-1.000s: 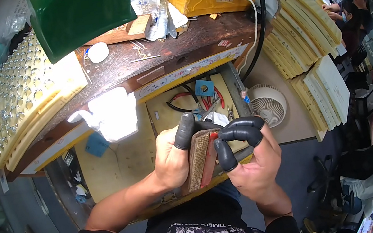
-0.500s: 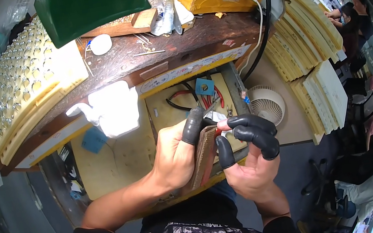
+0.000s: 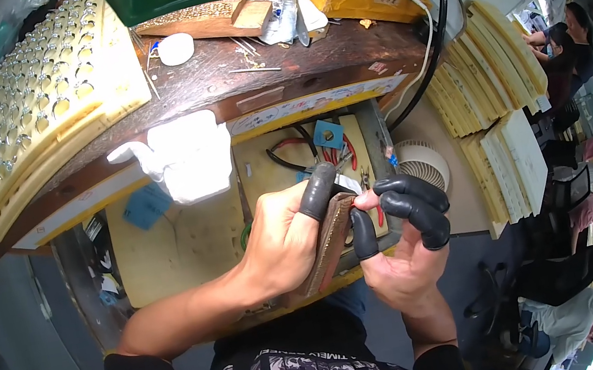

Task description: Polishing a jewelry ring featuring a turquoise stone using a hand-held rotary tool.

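My left hand (image 3: 286, 238), a black rubber cot on its thumb, is closed around a long brown strip with a stitched-looking edge, like leather (image 3: 329, 246). The strip stands tilted, its upper end pointing away from me. At that upper end is my right hand (image 3: 405, 249), with black cots on the thumb and two fingers. Its bare index fingertip touches the end of the strip, and the fingers are drawn together. Whatever small thing they may pinch is too hidden to make out. Beneath both hands lies an open drawer (image 3: 185, 270) with a pale yellowish bottom.
Red-handled pliers (image 3: 349, 149) and a blue square piece (image 3: 328, 135) lie in the drawer. A white wrapped bundle (image 3: 190, 156) hangs at the bench edge. Left stands a tray of rings (image 3: 38, 95); right, a white round fan (image 3: 422, 164) and stacked pale boards (image 3: 485, 67).
The view has shifted slightly, so the bench sits a little lower and further right. Both hands keep nearly the same hold, with the right fingers still at the strip's upper end.
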{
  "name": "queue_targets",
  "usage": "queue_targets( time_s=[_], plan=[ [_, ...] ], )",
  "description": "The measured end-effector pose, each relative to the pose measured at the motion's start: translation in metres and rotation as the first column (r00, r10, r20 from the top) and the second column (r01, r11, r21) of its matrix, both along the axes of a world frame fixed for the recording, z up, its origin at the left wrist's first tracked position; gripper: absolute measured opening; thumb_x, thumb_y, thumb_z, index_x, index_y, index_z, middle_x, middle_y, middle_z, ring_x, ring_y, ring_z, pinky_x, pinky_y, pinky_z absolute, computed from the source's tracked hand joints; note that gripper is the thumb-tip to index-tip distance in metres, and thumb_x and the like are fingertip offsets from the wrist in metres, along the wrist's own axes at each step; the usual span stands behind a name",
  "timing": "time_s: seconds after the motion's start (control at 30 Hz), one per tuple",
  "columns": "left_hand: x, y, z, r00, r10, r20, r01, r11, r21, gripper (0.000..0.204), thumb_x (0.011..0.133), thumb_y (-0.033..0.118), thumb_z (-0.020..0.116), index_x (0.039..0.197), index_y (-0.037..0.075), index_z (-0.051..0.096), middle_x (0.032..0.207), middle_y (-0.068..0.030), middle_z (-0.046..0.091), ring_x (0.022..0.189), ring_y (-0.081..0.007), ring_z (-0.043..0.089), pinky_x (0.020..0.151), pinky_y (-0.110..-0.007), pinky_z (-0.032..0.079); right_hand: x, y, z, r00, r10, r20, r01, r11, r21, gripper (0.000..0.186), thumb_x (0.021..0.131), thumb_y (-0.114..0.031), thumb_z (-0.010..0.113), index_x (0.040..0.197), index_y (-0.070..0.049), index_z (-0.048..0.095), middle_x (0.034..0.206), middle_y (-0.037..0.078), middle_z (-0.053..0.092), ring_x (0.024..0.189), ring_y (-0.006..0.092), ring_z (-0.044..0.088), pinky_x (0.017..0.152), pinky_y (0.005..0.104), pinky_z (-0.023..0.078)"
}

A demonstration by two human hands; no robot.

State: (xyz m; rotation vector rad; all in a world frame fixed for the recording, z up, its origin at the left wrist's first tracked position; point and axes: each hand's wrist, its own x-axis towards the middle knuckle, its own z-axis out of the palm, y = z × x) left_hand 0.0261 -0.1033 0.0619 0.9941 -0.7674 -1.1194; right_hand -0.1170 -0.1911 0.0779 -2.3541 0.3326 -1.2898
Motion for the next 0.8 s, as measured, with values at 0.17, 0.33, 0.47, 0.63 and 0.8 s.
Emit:
queue_targets(
  time_s=[0.17,0.33,0.47,0.63,0.8],
  plan=[
    [0.000,-0.001,-0.006,0.999,-0.012,0.030,0.012,1.000,-0.001,0.049,0.112,0.032,0.033,0.099,-0.003,0.064,0.062,-0.0101,0.061,0.043,-0.0150,0.057,0.040,-0.027,0.042,-0.002,-0.003,0.002,0.998,-0.015,-0.058,0.015,1.000,0.004,0.050,0.074,0.012,0.075,0.118,-0.005,0.057,0.111,0.013,0.062,0.101,0.0284,0.065,0.085,0.0368,0.054],
    [-0.005,-0.001,-0.003,0.999,0.033,-0.022,-0.032,0.999,0.035,0.042,0.110,0.026,0.041,0.090,-0.003,0.064,0.062,-0.0074,0.061,0.050,-0.0096,0.055,0.047,-0.027,0.043,-0.004,-0.003,0.003,0.997,-0.025,-0.067,0.025,1.000,-0.005,0.050,0.071,0.011,0.075,0.115,-0.006,0.058,0.110,0.012,0.063,0.099,0.0277,0.064,0.084,0.0363,0.053],
    [-0.004,0.000,-0.001,0.990,0.024,-0.140,-0.025,1.000,-0.008,0.042,0.110,0.026,0.039,0.092,-0.003,0.063,0.064,-0.0081,0.062,0.049,-0.0100,0.054,0.046,-0.027,0.042,-0.003,0.001,0.004,1.000,-0.012,-0.022,0.012,1.000,0.006,0.049,0.069,0.010,0.075,0.111,-0.006,0.058,0.104,0.010,0.065,0.096,0.0263,0.064,0.082,0.0360,0.053],
    [-0.001,0.000,-0.005,0.994,0.041,-0.100,-0.042,0.999,-0.009,0.040,0.111,0.028,0.039,0.099,-0.003,0.063,0.072,-0.0065,0.064,0.061,-0.0094,0.058,0.057,-0.026,0.048,0.001,0.007,0.003,0.999,-0.036,0.024,0.034,0.998,0.055,0.047,0.069,0.010,0.075,0.110,-0.006,0.059,0.101,0.008,0.065,0.095,0.0256,0.064,0.083,0.0354,0.053],
    [-0.007,-0.006,-0.008,0.986,0.168,0.014,-0.167,0.986,-0.028,0.051,0.111,0.038,0.036,0.098,-0.001,0.066,0.073,-0.0051,0.065,0.062,-0.0081,0.058,0.057,-0.024,0.047,0.005,0.014,0.000,0.997,-0.036,0.061,0.024,0.982,0.186,0.046,0.070,0.010,0.075,0.109,-0.005,0.059,0.102,0.009,0.065,0.096,0.0250,0.064,0.084,0.0341,0.053]
  ],
)
